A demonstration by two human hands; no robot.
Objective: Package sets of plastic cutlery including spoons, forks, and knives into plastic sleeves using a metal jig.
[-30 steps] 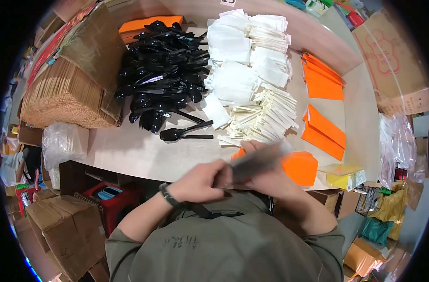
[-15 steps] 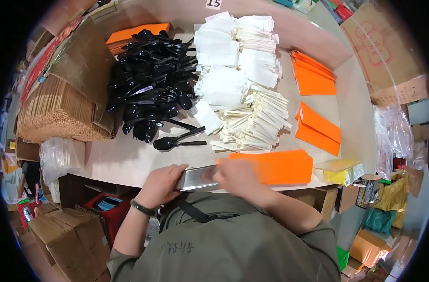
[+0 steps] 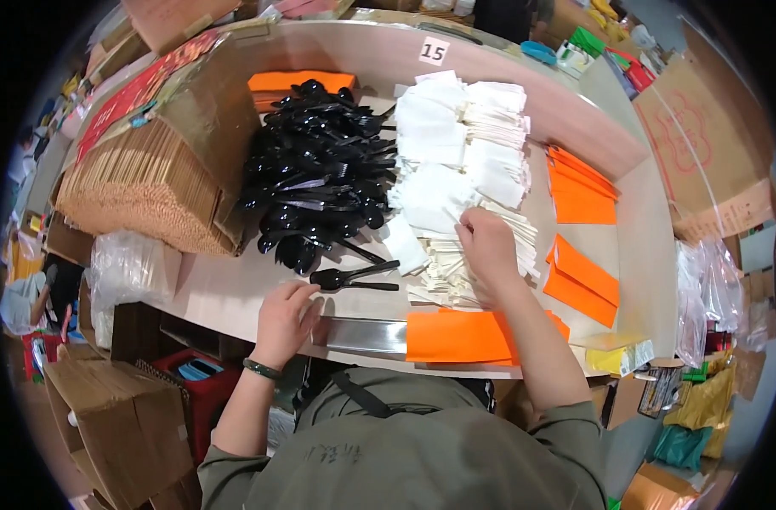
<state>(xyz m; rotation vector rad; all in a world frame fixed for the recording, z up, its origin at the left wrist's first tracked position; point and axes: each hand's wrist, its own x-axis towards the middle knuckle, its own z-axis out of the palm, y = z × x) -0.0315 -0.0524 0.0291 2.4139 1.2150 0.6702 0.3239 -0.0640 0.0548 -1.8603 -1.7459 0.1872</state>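
Hiding some white packets (image 3: 439, 194), right hand (image 3: 490, 246)

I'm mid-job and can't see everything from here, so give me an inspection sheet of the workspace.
Surface: pale tabletop with raised back panel.
Work items: black cutlery heaped; white packets piled; orange stack meeting a silver metal piece.
Clutter: clear plastic bag at left; yellow box at right front.
Hands: left hand open by the silver metal piece; right hand over white packets, grip unclear.
Cables: nothing clearly seen.
Surroundings: cardboard boxes either side.
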